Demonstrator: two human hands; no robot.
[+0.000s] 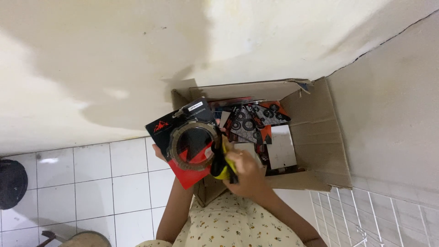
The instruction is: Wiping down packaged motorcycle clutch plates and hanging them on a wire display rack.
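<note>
Left hand holds a carded friction ring pack; right hand clasps a yellow-black tool over open cardboard box of packs.

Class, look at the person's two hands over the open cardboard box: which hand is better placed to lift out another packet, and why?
Probably the right hand: it sits over the cardboard box, beside the carded packets, though it grips a yellow-and-black tool. The left hand is occupied supporting the ring-shaped part's packet.

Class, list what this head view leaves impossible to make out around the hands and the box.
- Left hand: mostly hidden behind the carded ring pack.
- Cardboard box floor: covered by packets.
- Black-and-yellow tool in the right hand: its kind is unclear, partly covered by fingers.
</note>
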